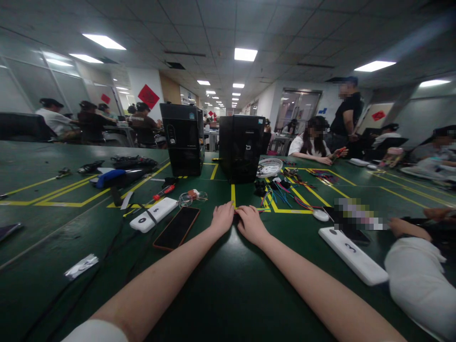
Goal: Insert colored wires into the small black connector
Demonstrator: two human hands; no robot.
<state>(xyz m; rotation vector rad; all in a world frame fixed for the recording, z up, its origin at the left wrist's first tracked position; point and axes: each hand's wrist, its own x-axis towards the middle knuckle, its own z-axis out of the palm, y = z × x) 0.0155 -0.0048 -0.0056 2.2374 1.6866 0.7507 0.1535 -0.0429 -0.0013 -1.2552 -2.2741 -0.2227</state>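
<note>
My left hand (223, 218) and my right hand (252, 224) meet low over the green table, in the middle of the view. Both have their fingers bent inward around something small and dark, mostly hidden; I cannot make out what it is. A thin coloured wire end (264, 210) shows just past my right hand. Beyond that hand lies a spread of coloured wires (281, 195) with black connectors (261, 188). Left of my left hand are a phone (177, 229), a pair of glasses (192, 198) and a white power bank (154, 214).
Two black computer towers (183, 142) stand ahead, with a white basket (270, 167) beside the right one. A red-handled screwdriver (164, 192) and a blue-handled tool (110, 178) lie left. Another white power bank (352, 254) and a co-worker's sleeve (418, 280) are at right.
</note>
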